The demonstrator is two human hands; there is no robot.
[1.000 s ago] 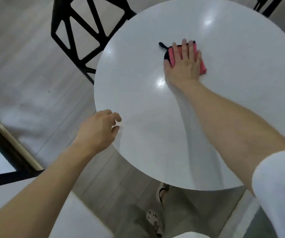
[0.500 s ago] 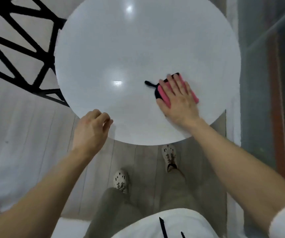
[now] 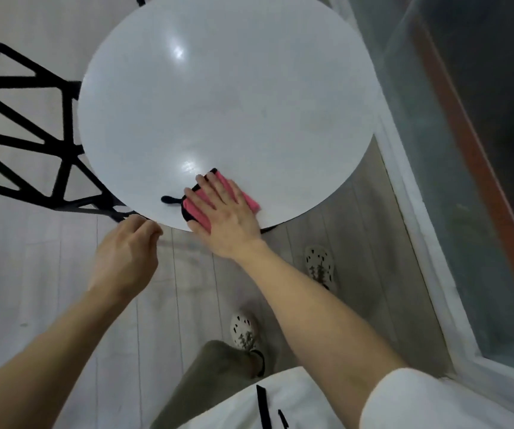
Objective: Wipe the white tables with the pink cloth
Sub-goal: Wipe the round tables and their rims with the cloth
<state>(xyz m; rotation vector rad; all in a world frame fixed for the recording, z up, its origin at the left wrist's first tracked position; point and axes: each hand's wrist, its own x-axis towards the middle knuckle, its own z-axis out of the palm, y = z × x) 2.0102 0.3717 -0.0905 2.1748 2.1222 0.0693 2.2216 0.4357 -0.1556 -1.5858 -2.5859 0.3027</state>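
Stroke end: I'm seeing R hand (image 3: 228,218), fingers flat, pressing pink cloth (image 3: 197,209) at near rim of white table (image 3: 218,103), having dragged it back from centre; L hand (image 3: 125,258) hanging loosely curled, empty. Pass prob. finishing.

The round, glossy white table top (image 3: 218,103) lies level, with two bright glints of light on its surface. A pink cloth (image 3: 196,210) edged in black lies flat on it at the near rim, its black loop pointing left.
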